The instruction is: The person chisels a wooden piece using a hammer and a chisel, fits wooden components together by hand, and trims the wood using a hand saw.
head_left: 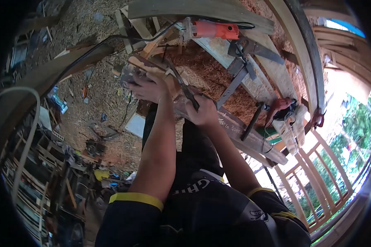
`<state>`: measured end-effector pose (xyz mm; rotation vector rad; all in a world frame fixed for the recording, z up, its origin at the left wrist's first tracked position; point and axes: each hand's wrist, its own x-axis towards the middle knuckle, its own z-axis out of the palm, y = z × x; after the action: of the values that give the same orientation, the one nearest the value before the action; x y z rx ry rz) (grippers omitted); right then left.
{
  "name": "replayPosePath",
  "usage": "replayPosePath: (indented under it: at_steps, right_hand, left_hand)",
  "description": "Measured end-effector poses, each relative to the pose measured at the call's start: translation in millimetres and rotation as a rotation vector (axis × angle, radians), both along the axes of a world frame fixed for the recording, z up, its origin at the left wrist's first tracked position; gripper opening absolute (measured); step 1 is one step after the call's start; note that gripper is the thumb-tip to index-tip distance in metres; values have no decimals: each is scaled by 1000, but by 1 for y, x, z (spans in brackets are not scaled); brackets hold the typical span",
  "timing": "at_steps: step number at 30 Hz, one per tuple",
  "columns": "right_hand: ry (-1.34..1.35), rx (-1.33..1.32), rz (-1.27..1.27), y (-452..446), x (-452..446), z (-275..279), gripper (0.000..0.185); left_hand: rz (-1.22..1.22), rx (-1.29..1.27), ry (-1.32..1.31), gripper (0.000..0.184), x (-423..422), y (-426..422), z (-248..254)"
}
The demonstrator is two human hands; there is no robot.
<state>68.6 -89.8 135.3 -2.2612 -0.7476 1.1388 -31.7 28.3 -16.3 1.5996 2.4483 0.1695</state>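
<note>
My left hand (151, 88) is closed on a wooden piece (146, 65) that lies across the work in front of me. Its fingers wrap over the dark end of the wood. In my right hand (205, 111) is a long, narrow, dark tool (187, 88), gripped near its lower end. The tool slants up and left, and its far end lies close beside the wooden piece. Whether it touches the wood I cannot tell. Below my right hand runs a dark plank (239, 133) with marks written on it.
An orange power tool (216, 30) with a black cord rests on boards at the top. Right of my hands lie a flat metal strip (231, 87) and a reddish tool (281, 105). Wood shavings and scraps cover the ground. A wooden frame (317, 185) stands at right.
</note>
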Motion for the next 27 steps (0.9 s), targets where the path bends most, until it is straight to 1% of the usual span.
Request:
replayPosePath:
  at_steps: [1,2,4,5,8,9,11,14,16,18,19,20,23,26,27]
  right_hand:
    - [18,-15,-9,-1,1,1,28]
    - [35,-32,-14,-2,3,2,29]
    - [103,22,-8,-4,9,1,31]
    - [141,47,-7,-6,11,1,32]
    - [218,-6,186,8,23,24,29]
    - [235,11,204,6,26,23,28]
    - [272,42,228,1,28,21,27]
    - [276,181,169,-15,30,-1,25]
    - [-49,353,191,-30,22,7,26]
    - [-79,285,188,-40,21,27,26]
    - [51,127,176,-36,31,52,25]
    - [180,-28,166,-31,38,62,25]
    - [3,167,210,-17,30,25,28]
    - [99,-46,116,11,28,20,28]
    - [125,-51,123,9,30,32,29]
  left_hand:
    - [-181,148,-115,56,-3,-5,4]
    - [-277,122,-53,56,-3,-11,7]
    - [-467,63,69,54,4,-22,17]
    - [-374,61,-26,54,14,-29,21]
    - [-370,15,65,53,20,-34,25]
    - [-345,12,54,52,22,-35,25]
    - [-307,1,36,50,23,-35,25]
    - [-295,3,50,46,24,-33,25]
    - [-292,2,59,44,26,-34,23]
    - [-298,-1,52,43,25,-33,20]
    - [-303,-5,38,43,24,-34,20]
    - [-308,-6,24,43,24,-33,19]
    - [-321,-48,60,42,25,-32,19]
    - [-331,-80,69,42,21,-34,15]
    - [-328,-62,61,41,22,-32,15]
